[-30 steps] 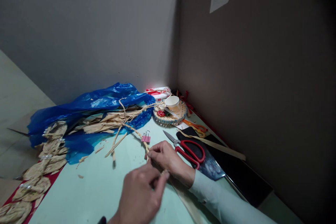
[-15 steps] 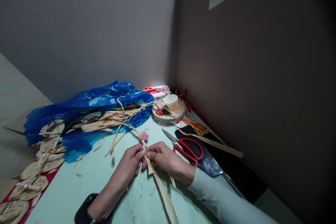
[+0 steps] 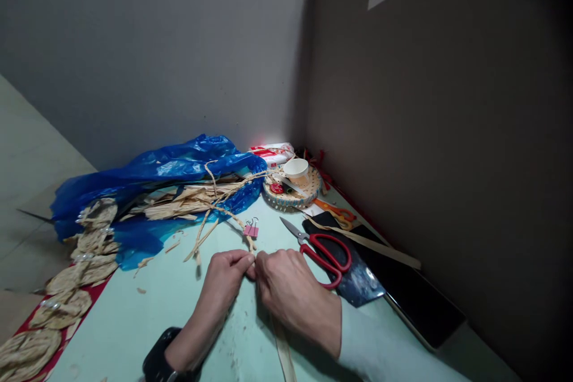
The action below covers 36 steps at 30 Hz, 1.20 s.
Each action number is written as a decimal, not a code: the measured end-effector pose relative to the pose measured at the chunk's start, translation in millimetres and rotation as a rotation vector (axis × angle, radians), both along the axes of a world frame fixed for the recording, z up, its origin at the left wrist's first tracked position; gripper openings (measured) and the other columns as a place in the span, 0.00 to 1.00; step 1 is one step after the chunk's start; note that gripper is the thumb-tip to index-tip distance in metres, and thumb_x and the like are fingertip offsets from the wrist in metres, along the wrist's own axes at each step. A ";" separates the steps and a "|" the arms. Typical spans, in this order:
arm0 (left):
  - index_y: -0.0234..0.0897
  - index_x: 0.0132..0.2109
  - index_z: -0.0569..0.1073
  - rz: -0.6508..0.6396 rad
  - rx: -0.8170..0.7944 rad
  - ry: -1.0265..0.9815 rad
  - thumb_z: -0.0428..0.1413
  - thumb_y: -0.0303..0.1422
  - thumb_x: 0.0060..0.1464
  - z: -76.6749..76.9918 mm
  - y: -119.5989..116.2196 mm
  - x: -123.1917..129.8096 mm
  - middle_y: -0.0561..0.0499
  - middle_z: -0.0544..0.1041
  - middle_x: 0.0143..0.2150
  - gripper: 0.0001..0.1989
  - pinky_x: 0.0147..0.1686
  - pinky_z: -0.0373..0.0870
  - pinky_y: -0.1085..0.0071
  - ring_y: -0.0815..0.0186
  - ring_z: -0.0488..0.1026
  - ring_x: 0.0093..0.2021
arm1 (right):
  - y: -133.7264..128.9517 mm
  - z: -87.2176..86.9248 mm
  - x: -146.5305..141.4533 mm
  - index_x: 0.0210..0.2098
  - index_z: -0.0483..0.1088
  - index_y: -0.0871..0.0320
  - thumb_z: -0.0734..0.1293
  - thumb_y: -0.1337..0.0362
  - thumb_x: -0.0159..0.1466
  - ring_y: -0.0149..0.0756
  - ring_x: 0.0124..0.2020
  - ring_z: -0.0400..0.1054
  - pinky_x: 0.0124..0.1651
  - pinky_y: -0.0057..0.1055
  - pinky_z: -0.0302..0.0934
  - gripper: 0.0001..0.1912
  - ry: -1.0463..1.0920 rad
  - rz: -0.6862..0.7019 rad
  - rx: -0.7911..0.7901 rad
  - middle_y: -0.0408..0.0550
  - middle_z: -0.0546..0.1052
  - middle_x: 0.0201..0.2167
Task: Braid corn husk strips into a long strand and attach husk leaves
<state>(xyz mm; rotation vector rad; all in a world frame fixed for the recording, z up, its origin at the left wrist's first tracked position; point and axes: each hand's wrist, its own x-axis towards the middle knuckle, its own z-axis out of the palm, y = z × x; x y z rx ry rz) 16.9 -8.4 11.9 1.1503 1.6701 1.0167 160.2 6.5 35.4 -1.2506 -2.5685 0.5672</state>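
left hand (image 3: 226,276): pinching my braid (image 3: 251,243), near side of pink clip (image 3: 251,231);
right hand (image 3: 289,286): curled alongside, can't tell its grip

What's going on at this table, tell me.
A person is working a pale cord with both bare hands. The left-hand grip pinches it just below a pink binder clip; the right-hand grip is curled close beside it, its hold hidden. A flat pale strip trails out below. Red-handled scissors lie to the right, and a blue plastic bag with more dry strips lies beyond.
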 end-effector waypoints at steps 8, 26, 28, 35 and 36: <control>0.33 0.29 0.73 0.018 -0.100 -0.261 0.59 0.45 0.41 0.5 -6.1 -2.5 0.64 0.53 0.14 0.17 0.17 0.37 0.76 0.77 0.42 0.16 | -14.6 -9.2 -6.2 0.44 0.70 0.62 0.58 0.74 0.61 0.44 0.31 0.70 0.31 0.37 0.44 0.15 -0.059 0.133 0.158 0.54 0.78 0.34; 0.31 0.32 0.74 0.031 -0.110 -0.503 0.67 0.37 0.39 1.2 -12.0 -4.9 0.60 0.63 0.19 0.15 0.18 0.44 0.82 0.80 0.51 0.17 | 13.2 -9.9 -9.8 0.36 0.64 0.60 0.54 0.65 0.69 0.38 0.39 0.66 0.40 0.31 0.55 0.09 0.328 0.012 -0.260 0.52 0.73 0.37; 0.30 0.32 0.74 0.016 -0.112 -0.516 0.66 0.38 0.40 0.9 -10.9 -6.4 0.57 0.68 0.21 0.16 0.18 0.45 0.82 0.80 0.53 0.17 | 20.1 -11.7 -10.3 0.36 0.64 0.59 0.55 0.66 0.68 0.37 0.36 0.66 0.37 0.29 0.55 0.08 0.323 0.042 -0.283 0.50 0.74 0.34; 0.33 0.32 0.69 -0.026 -0.070 -0.495 0.64 0.42 0.44 -1.6 -13.1 -6.4 0.59 0.67 0.21 0.18 0.16 0.39 0.81 0.81 0.46 0.16 | 23.6 -12.1 -6.3 0.38 0.63 0.58 0.58 0.70 0.63 0.39 0.36 0.65 0.34 0.29 0.52 0.05 0.284 0.093 -0.293 0.50 0.72 0.33; 0.34 0.34 0.68 -0.023 -0.058 -0.478 0.63 0.43 0.45 -2.7 -14.3 -5.4 0.59 0.67 0.21 0.18 0.17 0.41 0.81 0.81 0.47 0.16 | 20.8 -11.5 -5.0 0.37 0.63 0.58 0.58 0.70 0.62 0.39 0.36 0.65 0.34 0.30 0.52 0.05 0.282 0.088 -0.288 0.50 0.72 0.33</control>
